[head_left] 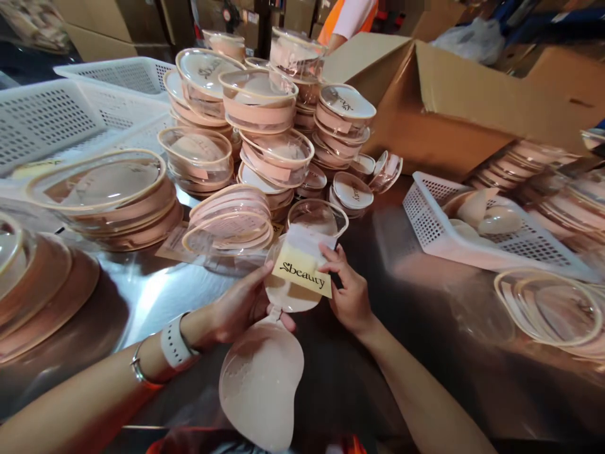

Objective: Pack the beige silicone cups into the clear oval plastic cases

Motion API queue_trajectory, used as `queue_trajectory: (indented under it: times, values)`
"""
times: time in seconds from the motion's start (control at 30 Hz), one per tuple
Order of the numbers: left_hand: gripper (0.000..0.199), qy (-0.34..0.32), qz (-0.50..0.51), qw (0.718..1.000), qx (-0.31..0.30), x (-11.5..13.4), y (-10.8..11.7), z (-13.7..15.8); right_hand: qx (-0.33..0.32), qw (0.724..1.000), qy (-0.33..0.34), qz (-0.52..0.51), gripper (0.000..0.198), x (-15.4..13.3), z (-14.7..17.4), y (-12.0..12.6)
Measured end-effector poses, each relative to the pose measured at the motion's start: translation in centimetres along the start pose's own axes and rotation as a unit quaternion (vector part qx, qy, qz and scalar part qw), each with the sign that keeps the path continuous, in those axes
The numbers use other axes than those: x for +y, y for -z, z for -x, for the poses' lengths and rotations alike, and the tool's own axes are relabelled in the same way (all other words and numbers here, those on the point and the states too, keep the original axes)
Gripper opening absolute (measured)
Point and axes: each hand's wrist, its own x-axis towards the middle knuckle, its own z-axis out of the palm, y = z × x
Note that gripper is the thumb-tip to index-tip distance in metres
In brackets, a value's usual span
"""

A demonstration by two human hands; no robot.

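My left hand is closed round the middle of a pale beige adhesive bra. One cup hangs down toward the table's near edge; the other lies up under a card and is partly covered. My right hand pinches the right side of that card, pale yellow with "Sbeauty" printed on it and a whitish part above. The left thumb is close to the card's left edge. Just beyond the hands stands a clear round case with a beige rim, next to a leaning bundle of similar cases.
Tall stacks of clear cases with pink bands rise behind the hands, with more at left and right. A white basket holds beige cups. Larger white baskets, an open carton and a person's sleeve are farther back.
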Motion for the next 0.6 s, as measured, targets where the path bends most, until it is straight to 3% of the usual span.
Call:
queue_trajectory:
  times: [0.17,0.37,0.53,0.6]
  values:
    - [0.071,0.004,0.000,1.000,0.010,0.4,0.0,-0.2,-0.080,0.993,0.071,0.055,0.019,-0.1,-0.5,0.2]
    - [0.086,-0.001,-0.007,0.999,0.051,1.2,-1.6,0.2,-0.098,0.984,0.117,0.087,0.020,-0.1,-0.5,0.2]
    - [0.036,-0.021,-0.014,0.998,0.061,1.0,-1.5,0.3,-0.118,0.978,0.150,0.084,0.025,0.7,-0.4,0.0]
    - [0.029,-0.023,-0.016,0.997,0.070,0.9,-1.2,0.2,-0.083,0.977,0.166,0.103,0.037,0.9,-0.2,-0.1]
